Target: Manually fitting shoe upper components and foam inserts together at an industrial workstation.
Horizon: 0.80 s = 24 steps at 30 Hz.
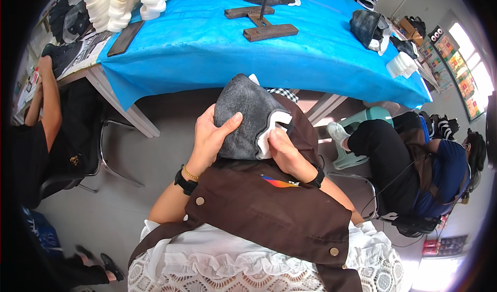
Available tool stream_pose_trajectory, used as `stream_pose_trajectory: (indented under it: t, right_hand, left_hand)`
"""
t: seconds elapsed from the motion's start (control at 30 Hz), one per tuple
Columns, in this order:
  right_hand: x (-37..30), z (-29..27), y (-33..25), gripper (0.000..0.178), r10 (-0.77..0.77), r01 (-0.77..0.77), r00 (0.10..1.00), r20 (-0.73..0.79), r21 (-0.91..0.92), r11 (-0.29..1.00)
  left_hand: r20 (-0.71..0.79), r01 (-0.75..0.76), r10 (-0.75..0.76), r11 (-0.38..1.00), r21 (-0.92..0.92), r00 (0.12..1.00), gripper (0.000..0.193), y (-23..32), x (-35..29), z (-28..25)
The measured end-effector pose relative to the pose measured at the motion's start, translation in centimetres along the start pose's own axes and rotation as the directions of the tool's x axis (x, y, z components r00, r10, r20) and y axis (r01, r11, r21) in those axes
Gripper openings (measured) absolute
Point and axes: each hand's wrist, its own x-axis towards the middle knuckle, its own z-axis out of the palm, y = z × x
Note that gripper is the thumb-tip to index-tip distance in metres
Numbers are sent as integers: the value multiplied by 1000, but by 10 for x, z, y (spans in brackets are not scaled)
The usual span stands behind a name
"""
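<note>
Over my lap I hold a washed dark-grey cap [240, 111], its crown facing up and to the left. A white liner piece [265, 141] lines its right-hand edge, with a notched end beside a dark mesh-like strip. My left hand [211, 136] is closed round the crown's left side, thumb lying on top of the fabric. At the right edge my right hand [283, 149] is closed on the white liner piece, thumb along it. The fingers of both hands are partly hidden under the cap.
Ahead stands a table with a blue cover [207, 54], bearing a dark wooden stand [269, 31], more grey caps [368, 28] and white moulded stacks [127, 4]. A seated person [435, 173] is at right near a green stool [357, 152]. Another person's arm [49, 100] is at left by a chair [111, 152].
</note>
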Motion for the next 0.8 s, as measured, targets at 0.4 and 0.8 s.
stream_pose_trajectory:
  t: [0.4, 0.8]
  right_hand:
    - [-3, 17, -10, 73, 51, -44, 996, -70, 97, 994]
    - [3, 16, -41, 46, -496, 350, 865, -71, -622, 700]
  left_hand:
    - [1, 2, -2, 1000, -8, 1000, 37, 0, -3, 3]
    - [-231, -76, 14, 962, -261, 973, 30, 11, 7, -14]
